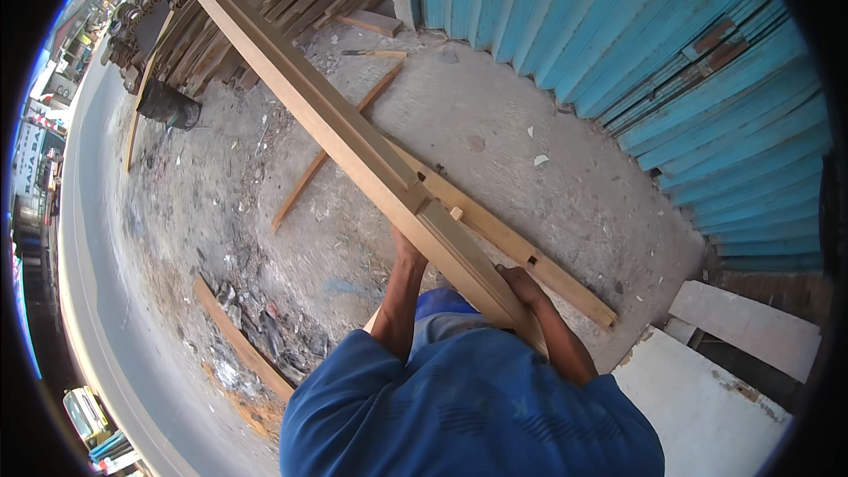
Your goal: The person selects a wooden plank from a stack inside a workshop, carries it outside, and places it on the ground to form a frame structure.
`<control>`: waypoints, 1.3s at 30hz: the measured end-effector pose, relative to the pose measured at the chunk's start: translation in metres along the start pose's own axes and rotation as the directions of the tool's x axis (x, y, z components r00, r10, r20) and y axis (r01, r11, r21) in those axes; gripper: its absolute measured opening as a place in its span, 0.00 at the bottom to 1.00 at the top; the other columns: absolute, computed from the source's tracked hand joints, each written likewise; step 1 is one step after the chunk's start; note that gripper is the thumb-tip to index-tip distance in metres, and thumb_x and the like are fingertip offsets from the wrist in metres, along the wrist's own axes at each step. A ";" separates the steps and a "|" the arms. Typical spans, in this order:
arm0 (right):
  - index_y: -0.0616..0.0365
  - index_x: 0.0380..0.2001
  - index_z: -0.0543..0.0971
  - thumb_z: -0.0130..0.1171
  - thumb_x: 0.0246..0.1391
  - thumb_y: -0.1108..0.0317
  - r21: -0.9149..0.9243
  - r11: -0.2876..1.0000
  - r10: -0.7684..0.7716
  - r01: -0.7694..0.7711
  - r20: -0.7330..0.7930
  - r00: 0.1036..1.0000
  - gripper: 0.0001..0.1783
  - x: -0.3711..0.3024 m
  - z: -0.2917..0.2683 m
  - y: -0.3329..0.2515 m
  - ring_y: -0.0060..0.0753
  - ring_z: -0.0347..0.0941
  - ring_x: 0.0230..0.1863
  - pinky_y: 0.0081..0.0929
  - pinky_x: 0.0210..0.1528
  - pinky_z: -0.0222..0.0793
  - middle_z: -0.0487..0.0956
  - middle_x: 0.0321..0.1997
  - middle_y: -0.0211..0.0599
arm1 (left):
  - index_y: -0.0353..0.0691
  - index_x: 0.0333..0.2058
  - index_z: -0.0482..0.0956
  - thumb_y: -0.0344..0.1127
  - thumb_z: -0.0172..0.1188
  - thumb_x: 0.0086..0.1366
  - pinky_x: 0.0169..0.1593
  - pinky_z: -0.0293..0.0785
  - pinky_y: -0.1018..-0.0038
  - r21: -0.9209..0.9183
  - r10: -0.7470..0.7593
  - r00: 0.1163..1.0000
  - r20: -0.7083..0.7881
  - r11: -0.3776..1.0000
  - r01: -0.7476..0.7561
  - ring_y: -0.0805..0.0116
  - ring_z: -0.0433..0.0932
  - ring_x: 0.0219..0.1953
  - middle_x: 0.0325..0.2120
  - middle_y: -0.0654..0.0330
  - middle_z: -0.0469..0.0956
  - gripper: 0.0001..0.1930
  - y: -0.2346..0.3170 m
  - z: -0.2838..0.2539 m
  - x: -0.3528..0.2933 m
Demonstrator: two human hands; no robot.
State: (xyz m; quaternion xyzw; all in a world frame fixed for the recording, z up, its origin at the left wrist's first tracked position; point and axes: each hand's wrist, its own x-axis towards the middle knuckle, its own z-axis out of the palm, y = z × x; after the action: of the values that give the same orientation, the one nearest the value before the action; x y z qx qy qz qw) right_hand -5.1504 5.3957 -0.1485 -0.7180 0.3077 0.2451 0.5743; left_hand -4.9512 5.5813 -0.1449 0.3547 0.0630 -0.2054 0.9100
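A long, pale wooden beam (322, 110) with a stepped groove along its length slants from my body up to the far left. My left hand (407, 246) grips it from beneath on the left side, its fingers mostly hidden behind the wood. On the right side, nearer my body, my right hand (523, 286) is closed around the beam's edge. A short wooden stub (456, 213) shows beside the beam. Below and to the right lies a second timber (565, 283) with square mortise holes, partly covered by the beam.
Thin wooden strips (300, 190) and a board (238, 336) lie on the rough ground. Stacked timber (265, 0) and a dark bucket (170, 106) stand far left. A blue corrugated metal wall (565, 26) runs along the right, above white panels (698, 406). A road (97, 212) curves left.
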 end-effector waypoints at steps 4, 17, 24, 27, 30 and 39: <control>0.68 0.34 0.82 0.44 0.61 0.41 0.020 0.999 -0.026 0.026 -0.023 0.999 0.35 0.000 -0.001 0.006 0.28 0.74 0.32 0.29 0.41 0.66 0.81 0.29 0.44 | 0.34 0.47 0.72 0.44 0.48 0.69 0.36 0.81 0.67 0.020 -0.007 1.000 0.003 1.000 0.007 0.60 0.81 0.33 0.36 0.52 0.79 0.18 0.000 0.003 -0.001; 0.70 0.35 0.82 0.45 0.60 0.39 -0.012 0.998 -0.061 0.060 -0.055 0.997 0.37 -0.001 -0.005 0.017 0.29 0.75 0.32 0.30 0.40 0.68 0.81 0.28 0.45 | 0.35 0.47 0.72 0.50 0.48 0.67 0.35 0.81 0.65 0.067 -0.013 1.000 -0.025 0.998 0.014 0.59 0.81 0.35 0.37 0.51 0.79 0.22 0.001 0.014 -0.006; 0.69 0.31 0.80 0.57 0.53 0.43 -0.151 0.979 -0.160 0.137 -0.151 0.976 0.32 -0.022 -0.023 -0.003 0.36 0.76 0.33 0.34 0.41 0.69 0.79 0.26 0.49 | 0.37 0.64 0.56 0.65 0.38 0.66 0.65 0.55 0.53 -0.333 -0.179 0.948 0.265 0.905 0.264 0.47 0.61 0.62 0.62 0.48 0.60 0.40 0.046 0.024 -0.011; 0.68 0.35 0.79 0.63 0.46 0.43 -0.163 0.941 -0.335 0.296 -0.321 0.886 0.32 -0.040 -0.010 -0.020 0.41 0.77 0.37 0.36 0.42 0.69 0.79 0.31 0.53 | 0.37 0.64 0.56 0.66 0.37 0.65 0.64 0.57 0.52 -0.157 -0.195 0.972 -0.134 0.972 0.173 0.47 0.63 0.61 0.61 0.47 0.62 0.41 0.032 0.015 0.002; 0.70 0.43 0.75 0.66 0.42 0.43 -0.190 0.954 -0.261 0.231 -0.149 0.954 0.38 -0.051 -0.024 -0.018 0.47 0.76 0.43 0.36 0.46 0.70 0.78 0.39 0.56 | 0.39 0.62 0.58 0.65 0.37 0.67 0.60 0.65 0.53 -0.148 -0.147 0.979 -0.139 0.981 0.126 0.48 0.68 0.57 0.57 0.47 0.67 0.38 0.014 0.007 0.003; 0.67 0.53 0.70 0.69 0.37 0.51 -0.365 0.904 -0.259 0.222 -0.055 0.964 0.42 -0.066 -0.007 -0.039 0.51 0.75 0.49 0.37 0.52 0.68 0.77 0.47 0.56 | 0.42 0.58 0.64 0.65 0.39 0.67 0.53 0.72 0.58 -0.260 -0.206 0.967 -0.148 0.952 0.163 0.56 0.75 0.48 0.47 0.56 0.74 0.34 -0.029 0.010 -0.026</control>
State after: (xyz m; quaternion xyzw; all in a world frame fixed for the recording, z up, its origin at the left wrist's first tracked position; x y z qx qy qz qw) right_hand -5.1673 5.4055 -0.0740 -0.8540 0.1962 0.1871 0.4441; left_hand -4.9871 5.5637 -0.1484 0.2482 0.2001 -0.2485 0.9147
